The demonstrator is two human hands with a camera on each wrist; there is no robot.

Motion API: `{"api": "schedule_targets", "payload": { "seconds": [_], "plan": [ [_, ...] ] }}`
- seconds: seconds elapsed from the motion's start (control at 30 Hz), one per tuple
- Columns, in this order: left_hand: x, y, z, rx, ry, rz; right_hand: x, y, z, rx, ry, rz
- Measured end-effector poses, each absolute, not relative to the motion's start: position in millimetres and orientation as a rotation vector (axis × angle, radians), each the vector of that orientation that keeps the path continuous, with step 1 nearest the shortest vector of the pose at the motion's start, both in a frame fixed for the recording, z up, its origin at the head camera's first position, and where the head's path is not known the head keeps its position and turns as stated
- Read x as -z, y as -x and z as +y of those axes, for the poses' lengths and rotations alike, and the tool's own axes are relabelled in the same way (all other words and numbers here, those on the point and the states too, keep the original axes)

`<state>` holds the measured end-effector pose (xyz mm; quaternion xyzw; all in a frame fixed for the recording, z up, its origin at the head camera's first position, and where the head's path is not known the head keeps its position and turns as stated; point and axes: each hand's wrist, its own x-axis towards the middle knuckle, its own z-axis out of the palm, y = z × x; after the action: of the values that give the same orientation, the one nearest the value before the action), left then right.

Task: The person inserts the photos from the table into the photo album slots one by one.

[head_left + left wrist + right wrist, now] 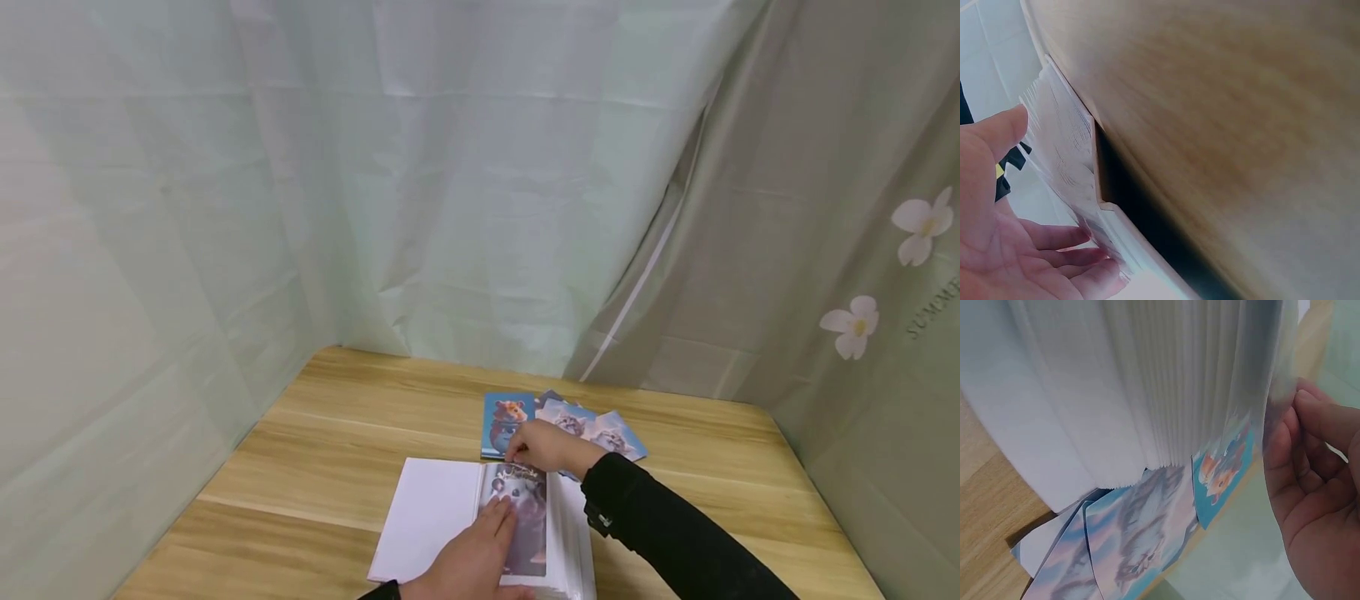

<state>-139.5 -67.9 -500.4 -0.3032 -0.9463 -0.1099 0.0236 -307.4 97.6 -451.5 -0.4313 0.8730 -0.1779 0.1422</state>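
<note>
An open photo album (435, 500) lies on the wooden table, its white cover spread to the left. Its top page (531, 533) shows a picture card of a grey, big-eared animal wearing something like a crown. My left hand (472, 554) rests on that page with fingers extended; the left wrist view shows the fingertips (1094, 253) against the stack of clear sleeves. At the page's top edge my right hand (547, 446) pinches between thumb and forefinger. The right wrist view shows this pinch (1300, 403) at the front sleeve's edge; whether the card is pinched too cannot be told.
Behind the album lies a blue hamster card (502, 417). Several kitten cards (611, 433) overlap to its right, partly behind my right hand. Pale curtains (480, 208) hang around the table's (360, 417) back and sides.
</note>
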Motion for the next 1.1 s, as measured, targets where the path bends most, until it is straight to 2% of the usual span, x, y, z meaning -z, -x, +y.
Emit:
{"api": "schedule_targets", "payload": {
  "seconds": [0.4,0.73,1.1],
  "plan": [
    [498.9,139.4,-67.1,0.346,0.937,-2.930,459.4,314.0,94.9,0.639,1.089,2.393],
    [496.1,138.7,-67.1,0.350,0.933,-2.943,453.2,310.6,96.9,0.628,1.119,2.443],
    [494.4,138.2,-67.3,0.437,0.948,-2.929,438.0,313.0,120.9,0.764,1.112,2.533]
  ]
}}
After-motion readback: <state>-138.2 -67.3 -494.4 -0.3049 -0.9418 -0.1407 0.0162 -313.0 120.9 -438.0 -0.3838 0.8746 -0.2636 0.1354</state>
